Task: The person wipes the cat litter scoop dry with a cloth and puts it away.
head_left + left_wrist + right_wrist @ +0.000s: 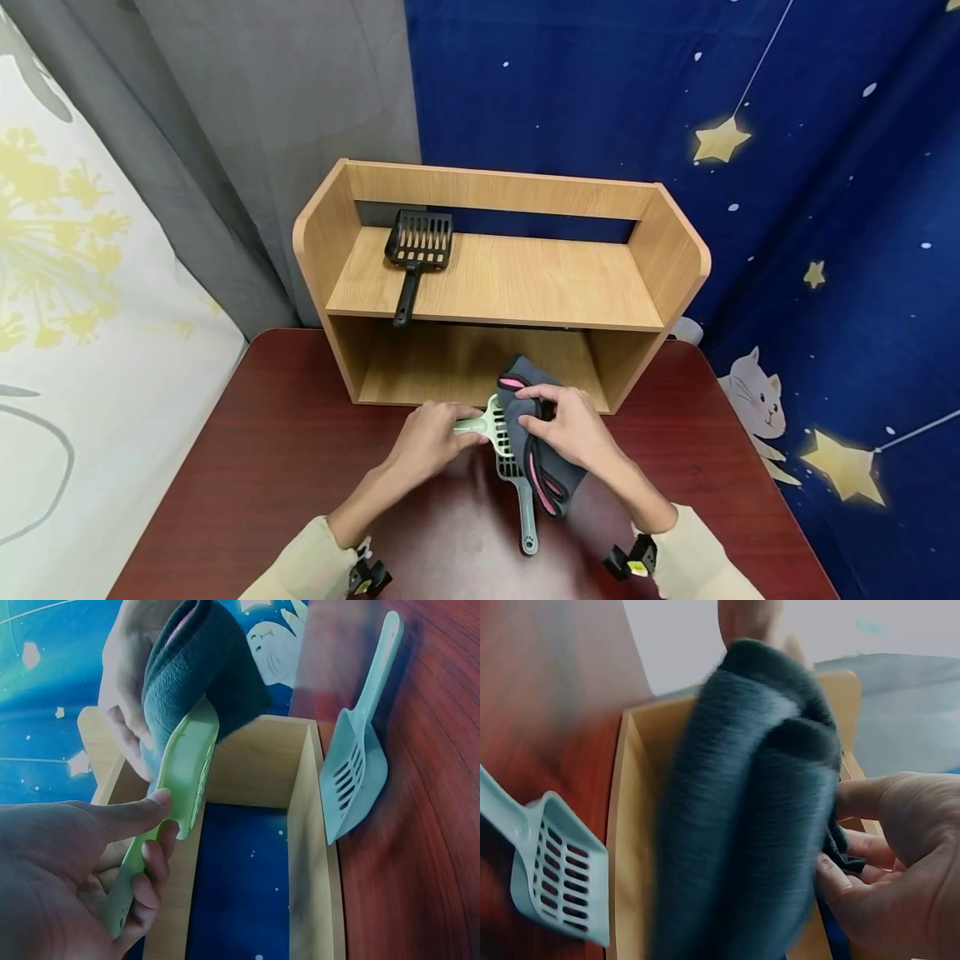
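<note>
My left hand [427, 440] grips the handle of a light green slotted litter scoop [185, 766], thumb along the top in the left wrist view. A folded dark grey cloth [557, 473] with pink and black edging is held in my right hand [576, 427]. The cloth lies against the green scoop's head and hides part of it. Below them on the table, a grey-blue litter scoop [527, 512] lies with its handle toward me. In the right wrist view the cloth [735, 795] fills the middle, while fingers of the right hand [900, 862] pinch its edge.
A two-level wooden shelf [495, 279] stands at the back of the dark red table [285, 467]. On its upper level lies a black slotted scoop [420, 239], handle over the front edge. Curtains [540, 100] hang behind.
</note>
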